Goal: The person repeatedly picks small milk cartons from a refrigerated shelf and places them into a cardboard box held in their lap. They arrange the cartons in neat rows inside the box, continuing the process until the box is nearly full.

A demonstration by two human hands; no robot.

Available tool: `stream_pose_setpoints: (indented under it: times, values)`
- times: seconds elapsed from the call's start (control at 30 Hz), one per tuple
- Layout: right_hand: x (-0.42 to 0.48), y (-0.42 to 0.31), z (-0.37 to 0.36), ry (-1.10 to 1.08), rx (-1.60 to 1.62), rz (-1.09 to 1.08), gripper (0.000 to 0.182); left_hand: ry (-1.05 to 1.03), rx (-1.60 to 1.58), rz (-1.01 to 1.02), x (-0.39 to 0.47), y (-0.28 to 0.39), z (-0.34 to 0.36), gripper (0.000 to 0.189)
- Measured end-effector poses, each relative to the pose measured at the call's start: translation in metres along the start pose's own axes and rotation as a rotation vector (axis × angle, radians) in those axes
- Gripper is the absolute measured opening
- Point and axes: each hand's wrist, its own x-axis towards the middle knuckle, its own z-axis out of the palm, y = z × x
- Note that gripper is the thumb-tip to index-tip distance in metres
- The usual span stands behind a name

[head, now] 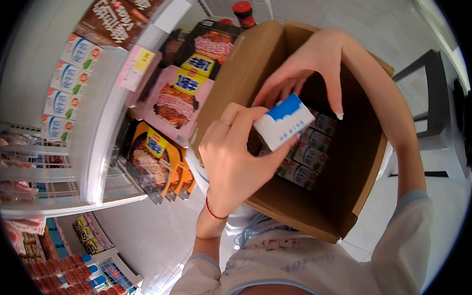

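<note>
My left hand (234, 151) grips a small white and blue carton (285, 124), thumb on one side and fingers on the other, above the mouth of an open cardboard box (361, 162). A red cord circles that wrist. My right hand (309, 61) arches over the far part of the box, thumb and fingers spread apart. Its fingertips are partly hidden behind the carton and my left hand, so I cannot see whether they touch it. Several similar white cartons (308, 156) lie in rows on the bottom of the box.
On the left, a white shelf (100, 160) holds a row of similar cartons (64, 89) and brown packs (108, 21). Boxed noodles (176, 106) stand beside the box. A red-lidded jar (244, 14) is behind it, a dark-framed stool (433, 101) to the right.
</note>
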Motion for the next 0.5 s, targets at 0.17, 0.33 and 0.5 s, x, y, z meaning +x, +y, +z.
stream_pose_setpoints:
  times: [0.17, 0.33, 0.5]
  values:
    - [0.036, -0.007, 0.027, 0.199, -0.478, 0.138, 0.060, -0.069, 0.104, -0.139, -0.008, -0.005, 0.014, 0.039]
    - [0.061, 0.021, 0.026, 0.135, -0.462, 0.153, 0.041, -0.406, 0.222, -0.144, -0.019, -0.001, 0.000, 0.045]
    - [0.084, 0.106, 0.024, 0.127, -0.394, 0.293, 0.039, -0.159, 0.046, -0.159, -0.034, -0.008, -0.010, 0.059]
